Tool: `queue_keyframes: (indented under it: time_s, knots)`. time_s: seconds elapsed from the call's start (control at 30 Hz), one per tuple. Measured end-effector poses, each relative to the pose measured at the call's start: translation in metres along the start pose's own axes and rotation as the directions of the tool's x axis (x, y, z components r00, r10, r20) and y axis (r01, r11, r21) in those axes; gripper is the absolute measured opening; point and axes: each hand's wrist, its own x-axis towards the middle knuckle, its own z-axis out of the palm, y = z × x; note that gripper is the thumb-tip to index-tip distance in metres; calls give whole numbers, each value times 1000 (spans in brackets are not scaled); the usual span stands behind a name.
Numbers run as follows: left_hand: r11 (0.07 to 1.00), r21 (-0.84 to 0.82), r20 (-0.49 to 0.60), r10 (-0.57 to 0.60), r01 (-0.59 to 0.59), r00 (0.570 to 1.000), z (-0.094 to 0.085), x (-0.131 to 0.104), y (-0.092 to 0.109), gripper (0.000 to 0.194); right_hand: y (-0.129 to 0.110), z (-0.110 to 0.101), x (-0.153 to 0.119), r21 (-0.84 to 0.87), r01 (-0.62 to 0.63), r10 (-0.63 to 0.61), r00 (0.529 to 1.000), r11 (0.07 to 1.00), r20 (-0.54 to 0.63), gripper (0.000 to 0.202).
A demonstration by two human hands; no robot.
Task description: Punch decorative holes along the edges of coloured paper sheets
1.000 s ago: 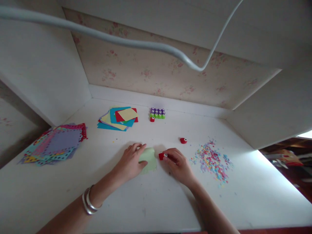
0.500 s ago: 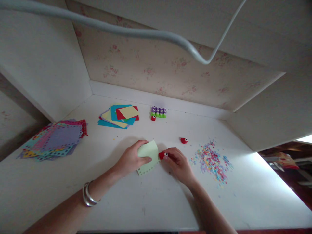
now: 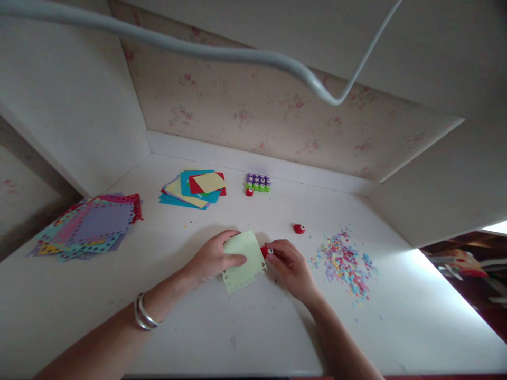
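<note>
My left hand (image 3: 216, 257) grips a pale green sheet of paper (image 3: 243, 261) between thumb and fingers. Small punched holes run along the sheet's lower edge and begin at its lower right corner. Against the right edge of the sheet is a small red craft punch (image 3: 266, 252) with a white round button, pinched in my right hand (image 3: 291, 266). Whether the paper's edge sits inside the punch's slot is hard to make out. Another red punch (image 3: 299, 229) lies on the table beyond my right hand.
Purple and green punches (image 3: 258, 182) stand in rows at the back, with one red punch (image 3: 249, 192) before them. Plain coloured sheets (image 3: 194, 187) lie back left; hole-edged sheets (image 3: 91, 224) pile at far left. Paper confetti (image 3: 348, 264) is scattered right. A white bar (image 3: 198, 50) crosses above.
The green sheet has shifted slightly toward me and turned, showing holes at its lower right corner. The red punch now sits higher along its right edge.
</note>
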Motion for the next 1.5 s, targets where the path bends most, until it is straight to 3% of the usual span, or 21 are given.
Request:
queue_keyframes:
  time_s: [0.67, 0.97, 1.07, 1.17, 1.3, 1.4, 1.5]
  knots:
    - [997, -57, 19, -46, 47, 999, -2, 0, -1, 59, 2, 0, 0, 77, -22, 20, 999, 997, 26, 16]
    - [1000, -4, 33, -8, 9, 999, -4, 1, -2, 58, 0, 0, -1, 36, 22, -24, 997, 999, 70, 19]
    - [993, 112, -3, 45, -45, 999, -2, 3, -6, 56, 0, 0, -2, -21, 50, -48, 994, 999, 96, 18]
    - [938, 323, -52, 152, -127, 987, 3, 5, -14, 56, -3, 1, -3, -131, 75, -57, 989, 989, 134, 16]
    - [806, 522, -25, 341, -278, 940, 13, 3, -21, 53, -8, 1, -3, -196, 70, -33, 982, 978, 186, 16]
    - [678, 656, -22, 456, -331, 890, 16, -1, -21, 54, -8, 0, -3, -190, 81, -56, 990, 978, 132, 19]
    - [548, 771, -25, 535, -324, 844, 14, -4, -18, 42, -4, -1, -4, -179, 84, -70, 994, 980, 80, 19]
